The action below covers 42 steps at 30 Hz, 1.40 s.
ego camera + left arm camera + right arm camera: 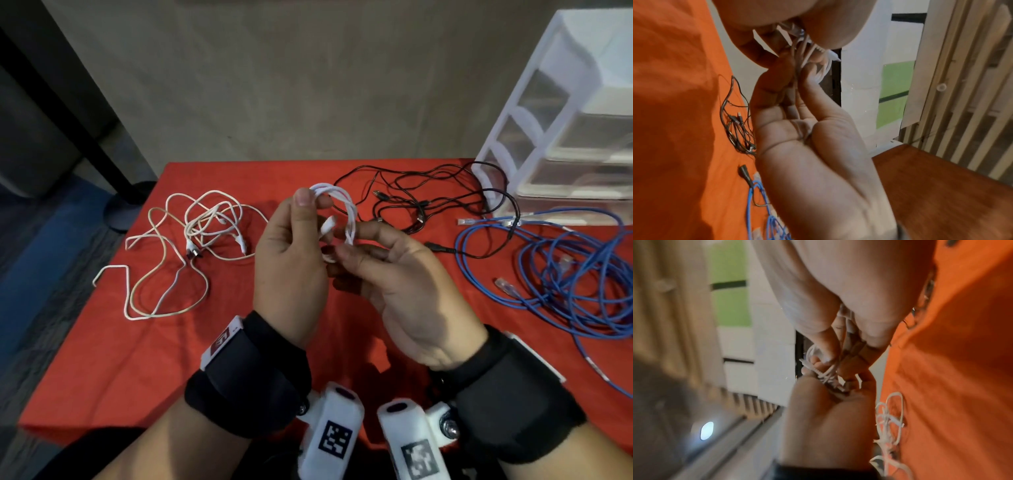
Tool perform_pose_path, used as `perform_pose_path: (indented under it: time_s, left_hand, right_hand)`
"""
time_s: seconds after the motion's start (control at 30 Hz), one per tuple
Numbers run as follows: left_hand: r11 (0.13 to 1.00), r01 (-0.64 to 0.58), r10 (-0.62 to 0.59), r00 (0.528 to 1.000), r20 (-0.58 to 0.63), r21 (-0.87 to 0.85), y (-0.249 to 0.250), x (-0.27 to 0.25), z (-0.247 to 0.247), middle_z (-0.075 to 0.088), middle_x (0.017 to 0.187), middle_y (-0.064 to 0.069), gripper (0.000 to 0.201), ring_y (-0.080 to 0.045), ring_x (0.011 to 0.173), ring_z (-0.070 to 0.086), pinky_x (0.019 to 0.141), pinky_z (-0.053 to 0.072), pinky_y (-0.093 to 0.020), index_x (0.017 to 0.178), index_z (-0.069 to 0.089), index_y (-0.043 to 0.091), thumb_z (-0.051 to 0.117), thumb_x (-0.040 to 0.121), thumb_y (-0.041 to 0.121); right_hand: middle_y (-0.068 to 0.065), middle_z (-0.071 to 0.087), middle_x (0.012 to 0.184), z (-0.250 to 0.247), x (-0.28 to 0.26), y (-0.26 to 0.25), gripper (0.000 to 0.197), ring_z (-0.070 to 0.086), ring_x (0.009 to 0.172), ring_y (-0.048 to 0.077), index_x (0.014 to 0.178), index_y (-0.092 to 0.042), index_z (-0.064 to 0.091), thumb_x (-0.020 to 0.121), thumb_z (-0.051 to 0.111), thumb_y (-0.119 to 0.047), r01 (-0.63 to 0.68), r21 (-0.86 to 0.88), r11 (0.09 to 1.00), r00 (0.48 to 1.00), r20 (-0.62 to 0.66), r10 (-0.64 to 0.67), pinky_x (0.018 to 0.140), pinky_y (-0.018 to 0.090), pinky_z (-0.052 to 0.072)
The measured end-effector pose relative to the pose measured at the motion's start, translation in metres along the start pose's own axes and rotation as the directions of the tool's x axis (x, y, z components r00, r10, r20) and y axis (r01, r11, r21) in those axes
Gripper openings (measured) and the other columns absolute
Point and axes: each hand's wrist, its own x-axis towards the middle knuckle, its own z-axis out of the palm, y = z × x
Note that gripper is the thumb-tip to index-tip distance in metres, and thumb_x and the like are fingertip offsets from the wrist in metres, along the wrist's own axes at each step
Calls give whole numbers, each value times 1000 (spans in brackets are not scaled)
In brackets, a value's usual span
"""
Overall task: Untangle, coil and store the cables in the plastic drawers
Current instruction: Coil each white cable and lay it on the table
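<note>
Both hands are raised together above the middle of the worktop point(102, 359), which is covered in a red cloth. Between them is a small white cable coil point(342, 205), wound into a few loops and held off the surface. The left hand point(291, 267) pinches the top of the coil between thumb and fingers, thumb upright on the near side of the loops. The right hand point(404, 291) lies palm up just to the right, its fingertips curled in and closed on the lower part of the coil, where a white plug end sticks out. In the left wrist view the coil's strands point(807, 55) run between fingertips of both hands; the right wrist view is blurred but shows the same white strands point(826, 371) caught between the fingers.

On the left of the worktop lies a loose tangle of white cables point(191, 240), spread flat. Far right of centre is a tangle of black cables point(428, 195), reaching to the foot of the plastic drawers point(561, 113), a white-framed unit with clear drawers that stands at the far right corner. On the right, near the drawers, lies a heap of blue cable point(561, 281) with clear plugs.
</note>
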Motion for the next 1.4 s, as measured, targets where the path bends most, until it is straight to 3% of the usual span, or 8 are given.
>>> perform_pose_path:
  time_s: [0.1,0.27,0.5,0.7,0.87,1.1,1.23,1.4]
  left_hand:
    - [1000,16,-16,1000,24,12,0,0,-1,60,88,-38,37,-28,69,57,54,46,-29,94,69,18,43,107,41]
    - [996,93,-93,995,26,10,1,7,-8,54,65,-8,38,-18,57,48,53,39,-28,89,68,17,45,107,40]
    - [946,7,-79,974,210,325,7,10,-16,59,60,-13,46,-20,52,53,52,43,-28,90,72,9,43,107,41]
    - [934,19,-153,923,352,357,14,11,-22,65,83,-34,58,-25,70,56,64,49,-44,95,75,9,39,105,54]
    - [950,76,-199,895,400,302,17,7,-19,50,61,-2,45,-10,51,48,51,45,-21,82,72,21,41,105,45]
    - [948,318,-292,868,401,3,13,9,-28,63,94,-6,36,-14,69,64,79,57,-35,120,60,10,73,88,17]
    - [994,60,-84,951,296,89,8,9,-28,67,97,-8,27,-26,77,65,75,54,-37,101,58,10,76,81,15]
    - [872,-369,220,883,415,321,5,9,-31,67,100,-12,18,-21,74,71,69,54,-31,104,65,12,74,88,9]
  right_hand:
    - [15,73,95,-1,1,-1,26,66,71,17,107,-4,65,81,68,-3,-72,180,981,997,33,67,65,24,54]
    - [14,76,95,-7,2,-4,31,68,73,19,111,-10,57,86,75,-7,55,-230,972,998,11,-54,66,30,53]
    - [-1,61,100,-22,6,-15,18,58,87,11,101,-18,75,84,81,-15,523,-770,367,802,299,-517,78,15,40]
    - [-1,61,118,-28,5,-15,11,63,104,12,95,-21,77,85,81,-20,522,-737,429,815,283,-505,82,23,51]
    - [0,70,107,-24,3,-13,10,68,101,19,99,-11,74,90,74,-8,561,-665,493,802,289,-523,81,41,55]
    - [-1,67,94,-29,7,-13,21,68,80,21,97,-29,68,92,73,-9,518,-604,606,808,113,-578,73,38,54]
    - [11,66,98,-26,3,-18,18,68,80,22,94,-15,69,89,72,2,550,-466,693,810,99,-577,74,26,54]
    - [6,69,101,-28,2,-20,8,67,96,18,94,-8,67,88,71,-4,517,-302,801,855,133,-502,88,29,51]
